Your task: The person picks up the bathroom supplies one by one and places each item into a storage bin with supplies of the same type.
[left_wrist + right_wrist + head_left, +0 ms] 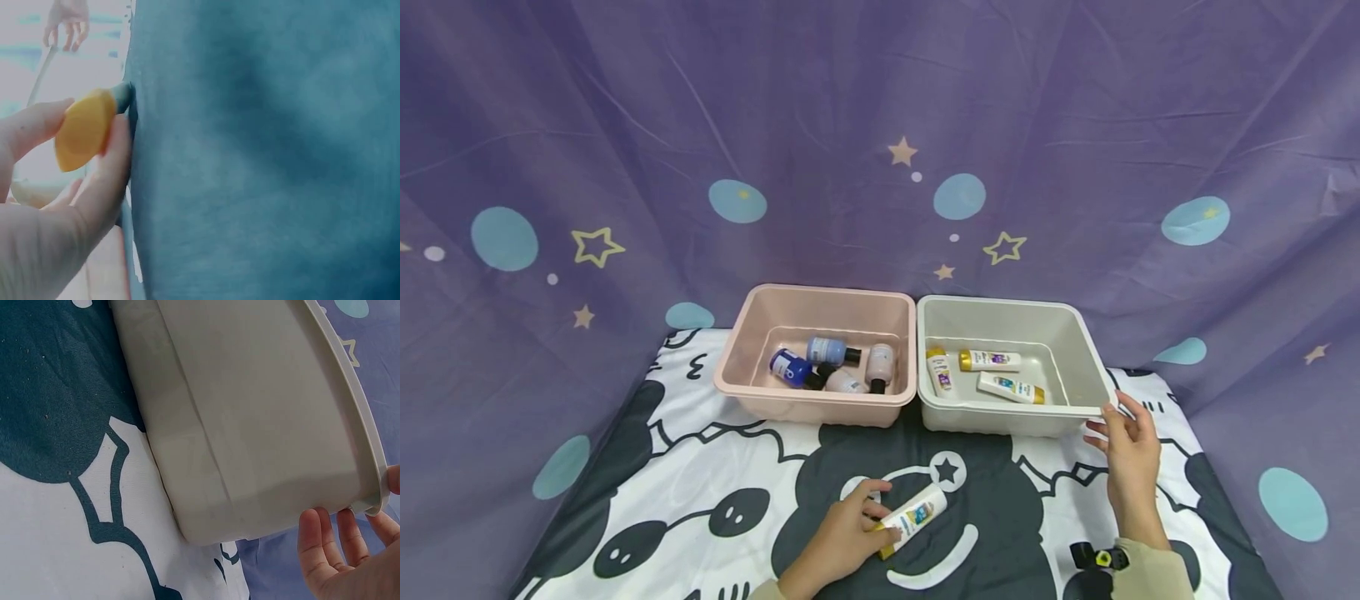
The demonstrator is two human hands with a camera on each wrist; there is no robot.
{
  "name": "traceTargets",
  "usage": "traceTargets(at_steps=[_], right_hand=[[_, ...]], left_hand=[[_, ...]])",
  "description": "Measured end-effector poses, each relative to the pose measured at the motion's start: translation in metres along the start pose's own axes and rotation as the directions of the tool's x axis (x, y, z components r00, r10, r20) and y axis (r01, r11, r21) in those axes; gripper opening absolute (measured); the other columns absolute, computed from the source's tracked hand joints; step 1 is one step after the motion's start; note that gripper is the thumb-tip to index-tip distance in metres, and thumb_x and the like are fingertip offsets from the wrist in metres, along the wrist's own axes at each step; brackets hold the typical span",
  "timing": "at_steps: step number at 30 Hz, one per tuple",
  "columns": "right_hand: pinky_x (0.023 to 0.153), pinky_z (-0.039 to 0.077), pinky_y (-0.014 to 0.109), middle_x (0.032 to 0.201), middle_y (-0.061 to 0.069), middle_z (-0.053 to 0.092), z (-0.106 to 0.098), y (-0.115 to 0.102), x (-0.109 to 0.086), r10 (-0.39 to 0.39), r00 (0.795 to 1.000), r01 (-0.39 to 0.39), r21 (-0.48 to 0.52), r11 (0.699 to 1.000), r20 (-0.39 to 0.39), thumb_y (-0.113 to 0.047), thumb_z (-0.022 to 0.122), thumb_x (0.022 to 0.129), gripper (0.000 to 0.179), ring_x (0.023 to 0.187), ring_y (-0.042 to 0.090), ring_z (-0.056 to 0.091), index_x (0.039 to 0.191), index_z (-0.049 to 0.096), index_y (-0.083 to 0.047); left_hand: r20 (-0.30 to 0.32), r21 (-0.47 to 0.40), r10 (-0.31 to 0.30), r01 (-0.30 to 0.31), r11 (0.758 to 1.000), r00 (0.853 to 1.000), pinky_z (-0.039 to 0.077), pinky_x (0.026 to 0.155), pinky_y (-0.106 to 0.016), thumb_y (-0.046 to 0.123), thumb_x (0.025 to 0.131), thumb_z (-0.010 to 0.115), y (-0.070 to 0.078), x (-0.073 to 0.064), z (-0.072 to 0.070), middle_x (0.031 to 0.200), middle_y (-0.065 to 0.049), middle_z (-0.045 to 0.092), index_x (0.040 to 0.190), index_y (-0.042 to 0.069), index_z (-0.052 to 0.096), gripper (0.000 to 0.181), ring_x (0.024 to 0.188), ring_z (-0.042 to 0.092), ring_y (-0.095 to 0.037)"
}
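My left hand pinches a white tube with a yellow cap between thumb and fingers, close over the dark part of the cloth. The cap end points back toward the palm, and it shows large in the left wrist view as a yellow cap. My right hand grips the front right corner of the white bin, thumb on the rim and fingers beneath it. Three similar tubes lie inside that bin, one of them a tube near the front wall. The bin's outer wall fills the right wrist view.
A pink bin stands against the white bin's left side, with several capped bottles, among them a dark blue bottle. A cartoon-print cloth covers the table. Behind hangs a purple curtain with stars.
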State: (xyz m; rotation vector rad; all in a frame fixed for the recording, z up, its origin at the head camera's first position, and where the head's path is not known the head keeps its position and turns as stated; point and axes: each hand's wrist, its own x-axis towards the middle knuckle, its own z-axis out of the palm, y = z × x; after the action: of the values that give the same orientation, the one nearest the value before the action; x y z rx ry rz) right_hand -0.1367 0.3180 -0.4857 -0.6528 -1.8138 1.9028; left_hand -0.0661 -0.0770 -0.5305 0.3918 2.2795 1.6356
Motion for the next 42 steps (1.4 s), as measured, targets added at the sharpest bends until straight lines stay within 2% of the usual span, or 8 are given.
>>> traceTargets(at_steps=[3, 9, 14, 23, 30, 33, 38, 42], right_hand=[[0.061, 0.06, 0.023, 0.111, 0.008, 0.064, 0.0, 0.0, 0.0, 0.007, 1.0, -0.007, 0.001, 1.0, -0.006, -0.023, 0.065, 0.1, 0.04, 0.08, 0.013, 0.069, 0.138, 0.057, -0.013], [0.061, 0.06, 0.022, 0.111, 0.008, 0.064, -0.001, 0.0, 0.0, 0.012, 1.0, -0.012, -0.01, 1.0, -0.014, -0.025, 0.065, 0.1, 0.04, 0.08, 0.012, 0.069, 0.138, 0.057, -0.014], [0.061, 0.06, 0.022, 0.116, 0.011, 0.063, -0.001, 0.0, 0.001, 0.017, 1.0, -0.017, -0.011, 1.0, -0.017, -0.025, 0.065, 0.1, 0.04, 0.08, 0.013, 0.069, 0.138, 0.057, -0.015], [0.061, 0.06, 0.022, 0.111, 0.006, 0.064, -0.001, 0.0, 0.002, 0.019, 1.0, -0.019, -0.01, 1.0, -0.02, -0.024, 0.065, 0.1, 0.04, 0.08, 0.013, 0.069, 0.138, 0.057, -0.015], [0.06, 0.06, 0.023, 0.105, 0.002, 0.065, -0.001, 0.0, 0.002, 0.015, 1.0, -0.016, -0.003, 1.0, -0.023, -0.022, 0.064, 0.1, 0.04, 0.079, 0.014, 0.07, 0.139, 0.056, -0.012], [0.06, 0.06, 0.023, 0.106, 0.003, 0.065, -0.001, 0.0, 0.002, 0.019, 1.0, -0.019, 0.0, 1.0, -0.019, -0.022, 0.064, 0.1, 0.041, 0.079, 0.014, 0.07, 0.139, 0.056, -0.013], [0.06, 0.06, 0.023, 0.109, 0.007, 0.065, -0.001, 0.001, 0.002, 0.023, 1.0, -0.023, -0.001, 1.0, -0.016, -0.021, 0.064, 0.1, 0.042, 0.079, 0.013, 0.07, 0.14, 0.055, -0.012], [0.06, 0.06, 0.023, 0.112, 0.009, 0.064, 0.0, 0.0, 0.002, 0.017, 1.0, -0.017, -0.008, 1.0, -0.011, -0.021, 0.064, 0.1, 0.043, 0.079, 0.013, 0.07, 0.14, 0.054, -0.01]], left_hand=[[-0.028, -0.082, -0.023, 0.02, 0.996, 0.999, 0.058, 0.069, -0.023, 0.019, 0.087, 0.081, -0.002, 0.003, -0.002, 0.1, -0.007, 0.072, 0.134, 0.0, 0.052, 0.059, 0.084, 0.07, -0.014], [-0.05, -0.16, -0.084, 0.075, 0.984, 0.995, 0.06, 0.07, -0.027, 0.023, 0.087, 0.081, 0.0, 0.009, -0.007, 0.1, -0.008, 0.072, 0.134, -0.001, 0.053, 0.06, 0.088, 0.07, -0.019], [-0.051, -0.238, -0.103, 0.088, 0.967, 0.993, 0.06, 0.067, -0.028, 0.022, 0.086, 0.082, 0.012, 0.013, -0.012, 0.102, -0.011, 0.072, 0.135, -0.001, 0.053, 0.062, 0.087, 0.07, -0.021], [-0.053, -0.263, -0.057, 0.042, 0.964, 0.997, 0.06, 0.07, -0.028, 0.021, 0.087, 0.081, 0.044, 0.025, -0.028, 0.104, -0.011, 0.073, 0.135, 0.007, 0.053, 0.058, 0.088, 0.07, -0.021], [-0.04, -0.31, -0.016, 0.002, 0.951, 0.999, 0.06, 0.072, -0.03, 0.017, 0.088, 0.079, 0.075, 0.04, -0.041, 0.11, -0.014, 0.071, 0.135, 0.005, 0.056, 0.054, 0.095, 0.069, -0.024], [-0.031, -0.313, 0.0, -0.009, 0.95, 1.0, 0.06, 0.072, -0.03, 0.017, 0.089, 0.079, 0.087, 0.05, -0.047, 0.112, -0.014, 0.07, 0.133, 0.004, 0.058, 0.051, 0.095, 0.069, -0.024], [-0.038, -0.314, 0.066, -0.075, 0.946, 0.997, 0.061, 0.074, -0.031, 0.012, 0.089, 0.078, 0.107, 0.069, -0.056, 0.111, -0.016, 0.07, 0.133, -0.002, 0.056, 0.051, 0.093, 0.069, -0.023], [-0.057, -0.336, 0.075, -0.09, 0.938, 0.996, 0.061, 0.069, -0.031, 0.011, 0.088, 0.078, 0.125, 0.087, -0.063, 0.111, -0.015, 0.071, 0.131, -0.001, 0.058, 0.049, 0.09, 0.068, -0.019]])
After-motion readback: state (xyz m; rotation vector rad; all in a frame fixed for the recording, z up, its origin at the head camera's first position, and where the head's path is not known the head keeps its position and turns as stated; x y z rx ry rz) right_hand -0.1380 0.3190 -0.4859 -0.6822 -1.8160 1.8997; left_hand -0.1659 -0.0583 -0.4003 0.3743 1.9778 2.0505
